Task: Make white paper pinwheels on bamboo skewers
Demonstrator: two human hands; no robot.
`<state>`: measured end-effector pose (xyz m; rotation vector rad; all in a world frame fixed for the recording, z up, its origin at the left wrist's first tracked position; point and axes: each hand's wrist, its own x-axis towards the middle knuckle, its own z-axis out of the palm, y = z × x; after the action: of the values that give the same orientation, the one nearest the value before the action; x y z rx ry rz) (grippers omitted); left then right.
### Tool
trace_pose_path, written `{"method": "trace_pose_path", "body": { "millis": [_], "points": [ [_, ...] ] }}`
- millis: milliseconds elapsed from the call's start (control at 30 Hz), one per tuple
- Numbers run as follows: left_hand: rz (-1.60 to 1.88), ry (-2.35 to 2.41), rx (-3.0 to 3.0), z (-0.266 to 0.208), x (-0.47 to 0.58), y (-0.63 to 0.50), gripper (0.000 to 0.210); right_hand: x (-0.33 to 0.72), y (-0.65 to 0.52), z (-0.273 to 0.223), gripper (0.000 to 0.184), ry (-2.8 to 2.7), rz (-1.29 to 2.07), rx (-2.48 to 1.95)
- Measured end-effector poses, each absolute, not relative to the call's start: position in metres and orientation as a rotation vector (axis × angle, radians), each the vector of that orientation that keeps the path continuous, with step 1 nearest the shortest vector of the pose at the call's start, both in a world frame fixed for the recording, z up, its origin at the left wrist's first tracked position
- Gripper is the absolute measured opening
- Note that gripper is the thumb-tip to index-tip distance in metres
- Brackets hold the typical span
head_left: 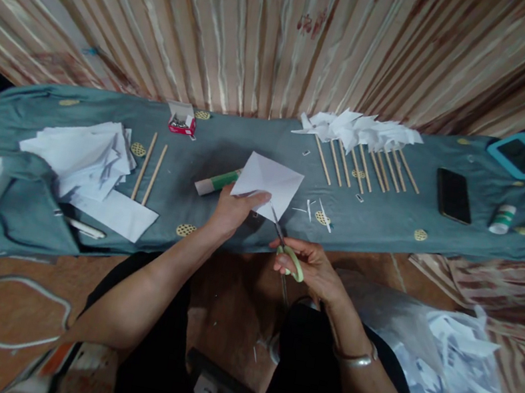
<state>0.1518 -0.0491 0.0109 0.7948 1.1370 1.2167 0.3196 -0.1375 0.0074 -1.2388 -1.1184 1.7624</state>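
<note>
Between thumb and fingers, my left hand [236, 209] grips a white square sheet of paper [270, 181] above the table's front edge. Faint crease lines cross the sheet. My right hand [306, 265] holds scissors [292, 264] with pale green handles, and their blades meet the sheet's lower corner. Behind my left hand lies a green and white tube [218, 182], partly covered by the paper. Thin white paper strips [311, 210] are scattered on the cloth to the right of the sheet.
White paper pinwheels [360, 132] on wooden sticks lie in a row at the back right. Leftward are a paper stack [87, 155], two loose sticks [144, 165] and a red box of small metal pieces [182, 121]. A phone [454, 195] and glue stick [502, 218] lie far right.
</note>
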Motion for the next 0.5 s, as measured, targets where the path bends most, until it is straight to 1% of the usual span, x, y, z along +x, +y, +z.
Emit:
{"method": "trace_pose_path", "body": {
  "millis": [200, 500],
  "points": [
    [1.212, 1.140, 0.807, 0.0091, 0.1515, -0.0483, 0.032, 0.3184, -0.1373, 0.0071, 0.039, -1.037, 1.789, -1.254],
    [1.188, 1.164, 0.775, 0.0075, 0.1509, -0.0469, 0.029, 0.3201, -0.1379, 0.0054, 0.041, -1.060, 1.767, -1.273]
  ]
}}
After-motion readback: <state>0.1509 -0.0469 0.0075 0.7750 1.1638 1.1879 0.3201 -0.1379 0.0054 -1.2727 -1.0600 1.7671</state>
